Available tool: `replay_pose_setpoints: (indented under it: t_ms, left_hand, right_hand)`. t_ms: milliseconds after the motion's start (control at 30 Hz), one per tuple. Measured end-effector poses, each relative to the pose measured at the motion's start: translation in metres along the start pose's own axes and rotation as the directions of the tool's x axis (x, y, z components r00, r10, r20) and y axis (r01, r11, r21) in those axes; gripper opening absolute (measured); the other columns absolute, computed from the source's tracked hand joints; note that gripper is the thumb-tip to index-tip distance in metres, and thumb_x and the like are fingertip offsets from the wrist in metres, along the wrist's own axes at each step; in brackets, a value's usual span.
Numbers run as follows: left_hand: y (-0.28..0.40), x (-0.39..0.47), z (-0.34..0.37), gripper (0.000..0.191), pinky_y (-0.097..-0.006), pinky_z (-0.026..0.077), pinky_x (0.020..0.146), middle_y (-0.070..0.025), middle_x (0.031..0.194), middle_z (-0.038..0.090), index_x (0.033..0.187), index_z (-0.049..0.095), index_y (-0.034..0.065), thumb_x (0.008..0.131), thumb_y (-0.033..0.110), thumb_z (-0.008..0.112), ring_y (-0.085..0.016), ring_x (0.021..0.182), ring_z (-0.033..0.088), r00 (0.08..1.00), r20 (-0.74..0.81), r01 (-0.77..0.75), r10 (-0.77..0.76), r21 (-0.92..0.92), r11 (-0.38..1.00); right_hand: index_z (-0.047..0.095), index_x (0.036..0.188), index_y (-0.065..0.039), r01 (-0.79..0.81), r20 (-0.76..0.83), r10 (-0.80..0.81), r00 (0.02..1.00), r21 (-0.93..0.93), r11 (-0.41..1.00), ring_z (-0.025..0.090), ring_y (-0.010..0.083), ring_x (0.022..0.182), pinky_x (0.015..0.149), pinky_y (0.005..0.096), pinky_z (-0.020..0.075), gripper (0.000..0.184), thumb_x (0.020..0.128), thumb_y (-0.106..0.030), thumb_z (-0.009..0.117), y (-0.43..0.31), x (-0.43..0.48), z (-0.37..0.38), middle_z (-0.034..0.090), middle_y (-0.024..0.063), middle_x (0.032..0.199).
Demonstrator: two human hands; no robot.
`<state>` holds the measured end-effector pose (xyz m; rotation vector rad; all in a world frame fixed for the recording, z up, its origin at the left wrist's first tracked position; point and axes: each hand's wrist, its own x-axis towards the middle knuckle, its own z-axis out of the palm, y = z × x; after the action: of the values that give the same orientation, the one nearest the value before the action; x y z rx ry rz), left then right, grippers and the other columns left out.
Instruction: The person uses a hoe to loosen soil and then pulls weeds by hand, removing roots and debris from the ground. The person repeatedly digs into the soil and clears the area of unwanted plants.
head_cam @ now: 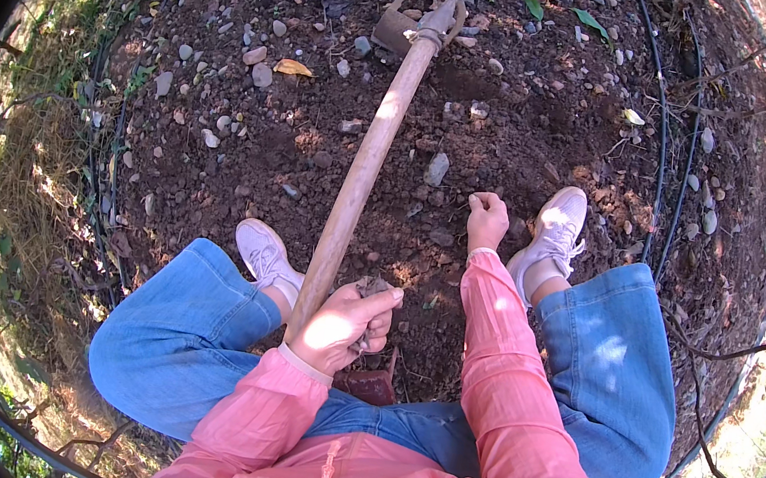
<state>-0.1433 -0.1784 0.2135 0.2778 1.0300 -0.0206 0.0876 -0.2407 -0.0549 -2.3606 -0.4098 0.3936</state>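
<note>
My left hand (345, 325) is closed on a bunch of grey-brown dry leaves (372, 286), thumb on top. Along that wrist runs the wooden handle of a hoe (368, 157); its lower end passes behind the hand and sleeve, and its metal head (400, 27) rests on the stony soil at the top. Near the right shoe, my right hand (488, 216) hangs low over the brown soil (452, 263), fingertips pinched together. Whether something small is between them cannot be told.
Pale shoes (559, 222) stand on either side of the hands. A reddish-brown object (367, 386) lies between the legs. Black drip hoses (660, 116) run along both sides, with bare branches (738, 351) at the right. Stones and a yellow leaf (294, 68) dot the soil.
</note>
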Motion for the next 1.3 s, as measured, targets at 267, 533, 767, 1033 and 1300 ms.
replay_pose_setpoints:
  t_ms: [267, 533, 767, 1033, 1300]
  left_hand:
    - [-0.001, 0.002, -0.007, 0.016, -0.0226, 0.028, 0.044, 0.0061, 0.062, 0.042, 0.086, 0.053, 0.0122, 0.090, 0.009, 0.069, -0.005, 0.051, 0.038, 0.999, -0.003, -0.046, 0.046, -0.001, 0.999]
    - [-0.001, 0.002, -0.009, 0.018, -0.0232, 0.027, 0.044, 0.0067, 0.061, 0.041, 0.082, 0.053, 0.0123, 0.090, 0.009, 0.069, -0.005, 0.050, 0.037, 0.997, 0.015, -0.071, 0.071, -0.010, 0.997]
    - [-0.003, 0.005, -0.009, 0.014, -0.0239, 0.028, 0.044, 0.0049, 0.061, 0.043, 0.084, 0.055, 0.0106, 0.090, 0.008, 0.067, -0.006, 0.050, 0.038, 0.998, 0.000, -0.058, 0.058, -0.028, 0.998]
    - [-0.002, 0.011, -0.006, 0.010, -0.0245, 0.031, 0.044, 0.0030, 0.062, 0.044, 0.092, 0.056, 0.0074, 0.091, 0.007, 0.066, -0.008, 0.051, 0.041, 0.998, -0.056, -0.004, 0.000, -0.070, 0.998]
    - [-0.005, 0.013, -0.007, 0.008, -0.0258, 0.033, 0.045, 0.0025, 0.062, 0.044, 0.091, 0.057, 0.0070, 0.091, 0.007, 0.065, -0.009, 0.051, 0.042, 0.996, -0.088, -0.032, 0.027, -0.059, 0.998]
  right_hand:
    - [0.070, 0.094, 0.001, -0.344, 0.093, 0.338, 0.937, 0.426, 0.837, 0.064, 0.0121, 0.069, 0.065, 0.0284, 0.0505, 0.016, 0.087, -0.014, 0.070, 0.020, -0.041, 0.000, 0.070, 0.0058, 0.079]
    - [0.068, 0.103, 0.003, -0.218, 0.029, 0.240, 0.970, 0.535, 0.817, 0.062, 0.0108, 0.063, 0.056, 0.0249, 0.0516, 0.018, 0.088, -0.007, 0.066, -0.003, 0.020, -0.029, 0.067, 0.0051, 0.077]
    - [0.072, 0.105, -0.008, 0.069, -0.020, -0.069, 0.997, 0.002, 0.998, 0.070, 0.0314, 0.088, 0.081, 0.0381, 0.0528, 0.025, 0.084, -0.021, 0.068, -0.010, 0.092, -0.048, 0.072, 0.0171, 0.091]
    - [0.075, 0.096, -0.007, 0.004, 0.116, 0.005, 0.993, -0.075, 0.997, 0.069, 0.0314, 0.088, 0.082, 0.0374, 0.0520, 0.021, 0.080, -0.022, 0.072, -0.013, 0.107, -0.036, 0.072, 0.0175, 0.091]
    - [0.065, 0.101, 0.002, -0.413, 0.278, 0.309, 0.910, 0.685, 0.600, 0.058, 0.0119, 0.060, 0.055, 0.0268, 0.0530, 0.022, 0.091, -0.016, 0.070, -0.004, 0.063, -0.032, 0.062, 0.0026, 0.076]
